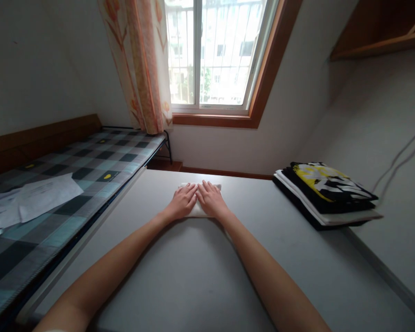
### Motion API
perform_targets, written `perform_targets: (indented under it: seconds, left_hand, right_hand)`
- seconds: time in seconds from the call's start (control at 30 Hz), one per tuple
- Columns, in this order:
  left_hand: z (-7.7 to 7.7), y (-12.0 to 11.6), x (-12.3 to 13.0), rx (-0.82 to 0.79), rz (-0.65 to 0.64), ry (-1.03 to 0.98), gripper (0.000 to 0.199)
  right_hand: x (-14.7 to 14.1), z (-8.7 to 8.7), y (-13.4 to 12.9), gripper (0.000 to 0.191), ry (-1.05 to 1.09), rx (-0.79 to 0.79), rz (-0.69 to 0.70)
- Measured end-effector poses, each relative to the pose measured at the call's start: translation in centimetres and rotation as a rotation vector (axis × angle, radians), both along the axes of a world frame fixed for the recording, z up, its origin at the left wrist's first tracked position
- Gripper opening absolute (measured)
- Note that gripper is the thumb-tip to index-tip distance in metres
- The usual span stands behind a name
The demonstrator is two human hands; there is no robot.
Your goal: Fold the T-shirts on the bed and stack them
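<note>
Near the far edge of the white table (180, 267) lies a small folded piece of white cloth (198, 212). My left hand (184, 201) rests flat on its left half, fingers stretched forward. On the right half my right hand (210, 198) lies palm down, also with the fingers extended. The two hands nearly touch at the fingertips and cover most of the cloth. Only its front edge, a strip in the middle and its far corners show. Neither hand is closed around anything.
A stack of folded clothes (327, 193), black, white and yellow, sits at the table's right edge by the wall. Along the left runs a bed with a checked mattress (117, 159), papers (48, 198) lying on it. A curtain (145, 69) hangs beside the window (221, 55).
</note>
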State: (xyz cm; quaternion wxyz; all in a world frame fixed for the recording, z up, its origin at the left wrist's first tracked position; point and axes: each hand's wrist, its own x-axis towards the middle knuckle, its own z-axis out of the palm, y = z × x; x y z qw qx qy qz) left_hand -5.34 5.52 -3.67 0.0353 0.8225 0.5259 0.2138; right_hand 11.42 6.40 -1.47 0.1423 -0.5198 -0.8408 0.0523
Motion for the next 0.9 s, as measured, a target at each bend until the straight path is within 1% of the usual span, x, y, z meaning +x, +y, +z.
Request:
perform_targets:
  seconds: [0.1,0.27,0.37,0.43,0.47,0.5,0.57,0.63,0.67,0.73,0.8,0.9]
  left_hand:
    - [-0.8,0.2,-0.3,-0.122,0.028,0.05,0.053]
    - [-0.1,0.1,-0.9,-0.218,0.047,0.099,0.063]
    - [0.5,-0.1,-1.0,-0.208,0.047,0.116,0.062]
    - [1.1,-0.2,-1.0,-0.129,0.027,0.122,0.057]
    - [1.5,-0.4,-1.0,-0.069,-0.012,0.12,0.054]
    - [1.8,-0.5,-1.0,-0.007,-0.077,0.115,0.051]
    - [2.4,-0.8,-0.7,0.098,-0.252,0.107,0.048]
    - [2.9,-1.2,-0.3,0.147,-0.426,0.136,0.048]
    - [3.0,-1.4,-0.1,0.164,-0.484,0.168,0.046]
    - [3.1,-1.6,0.3,0.208,-0.538,0.24,0.037]
    - [3.0,-1.8,0.6,0.268,-0.544,0.298,0.027]
    - [2.7,-2.1,0.9,0.353,-0.54,0.365,0.018]
  right_hand:
    - [0.1,-0.8,0.0,0.063,-0.039,-0.071,-0.014]
    - [1.2,-0.9,0.5,0.077,-0.055,-0.189,-0.123]
    - [1.8,-0.9,0.8,0.079,-0.044,-0.231,-0.181]
    - [2.4,-0.9,1.1,0.076,-0.03,-0.213,-0.198]
    - [2.7,-1.0,1.2,0.072,-0.019,-0.192,-0.2]
    - [3.0,-1.0,1.4,0.068,-0.005,-0.165,-0.197]
    - [3.7,-1.0,1.8,0.062,0.026,-0.116,-0.18]
    - [4.2,-1.1,2.2,0.058,0.051,-0.096,-0.166]
    - [4.4,-1.2,2.4,0.058,0.06,-0.097,-0.164]
    - [4.6,-1.4,2.7,0.058,0.075,-0.101,-0.174]
    - [4.7,-1.4,2.7,0.058,0.087,-0.091,-0.208]
    - [4.7,-0.8,2.3,0.053,0.093,-0.059,-0.347]
